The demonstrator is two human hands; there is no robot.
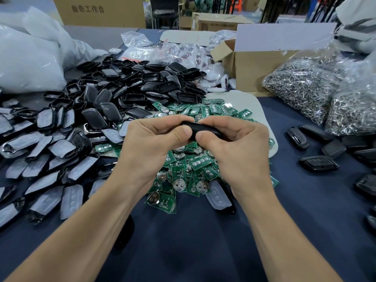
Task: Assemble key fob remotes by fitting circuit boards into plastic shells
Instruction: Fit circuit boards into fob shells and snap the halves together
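Observation:
A black key fob shell (200, 129) is held between both hands above the table's middle. My left hand (150, 143) grips its left end, thumb on the near edge and fingers curled over the top. My right hand (234, 145) pinches its right end the same way. Most of the shell is hidden by my fingers. Below my hands lies a heap of green circuit boards (183, 176) with round coin-cell holders. Empty black shells (138, 86) are piled behind and to the left.
Shell halves with translucent button pads (50, 159) cover the left side. Assembled black fobs (319, 162) lie at the right. Bags of metal key rings (305, 86) and an open cardboard box (254, 66) stand at the back right. White plastic bags (26, 62) sit at the back left.

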